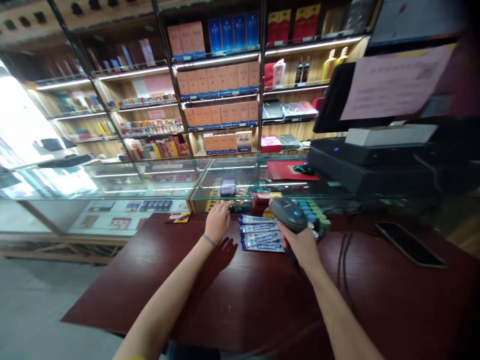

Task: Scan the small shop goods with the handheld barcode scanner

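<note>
My right hand (302,245) is wrapped round the grip of a black barcode scanner (288,214), which has a small blue light on top. My left hand (218,220) is raised over the far part of the desk, palm down, fingers stretched forward and apparently holding nothing. Between the hands lie several blue-and-white wrapped sticks (260,234) in a row on the desk. Dark red packets (262,204) are stacked just behind them. Small green-topped containers (317,215) stand behind the scanner, partly hidden by it. A red-and-yellow packet (177,217) lies left of my left hand.
A dark red desk (240,295) meets a glass display counter (168,175). A phone (410,243) lies at the right, near a black cable (345,270). A monitor (333,100) and a red folder (287,170) with a mouse (303,170) are behind. Stocked shelves (221,95) line the wall.
</note>
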Demonstrator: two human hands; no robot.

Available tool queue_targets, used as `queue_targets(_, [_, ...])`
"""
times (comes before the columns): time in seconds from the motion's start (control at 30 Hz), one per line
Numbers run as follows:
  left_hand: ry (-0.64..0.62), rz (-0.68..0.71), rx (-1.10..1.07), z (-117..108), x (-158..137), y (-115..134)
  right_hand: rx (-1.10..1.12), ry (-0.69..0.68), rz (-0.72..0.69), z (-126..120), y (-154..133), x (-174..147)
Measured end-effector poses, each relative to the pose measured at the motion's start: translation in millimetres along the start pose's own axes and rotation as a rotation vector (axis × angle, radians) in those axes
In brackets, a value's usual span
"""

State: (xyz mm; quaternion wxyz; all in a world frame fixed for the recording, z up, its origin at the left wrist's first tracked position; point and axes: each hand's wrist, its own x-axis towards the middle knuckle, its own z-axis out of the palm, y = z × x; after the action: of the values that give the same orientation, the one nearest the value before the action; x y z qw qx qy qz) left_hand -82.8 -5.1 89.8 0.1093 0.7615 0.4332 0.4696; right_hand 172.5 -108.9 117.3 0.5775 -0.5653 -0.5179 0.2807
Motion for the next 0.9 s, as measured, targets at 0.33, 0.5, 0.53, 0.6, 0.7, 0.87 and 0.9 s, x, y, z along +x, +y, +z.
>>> queue_targets(0.33, [-0.015,-0.123,0.366,-88,-50,-95,-0.116,-0.132,0.029,59,19,-17])
queue_targets(0.5, [-0.033,-0.222,0.433,-115,-60,-136,-0.18,-0.173,-0.045,81,29,-23])
queue_targets(0.53, [-0.021,-0.244,0.433,-117,-62,-143,-0.201,-0.179,-0.067,84,30,-24])
queue_targets(0.6, [0.005,-0.296,0.436,-119,-64,-156,-0.238,-0.189,-0.086,88,32,-26])
queue_targets(0.7, [-0.03,-0.38,0.473,-117,-67,-167,-0.286,-0.202,-0.076,91,33,-28])
queue_targets(0.87, [-0.213,-0.399,0.618,-118,-69,-158,-0.319,-0.203,-0.082,91,33,-30])
queue_targets(0.9, [-0.259,-0.378,0.655,-118,-70,-152,-0.322,-0.206,-0.08,90,33,-30])
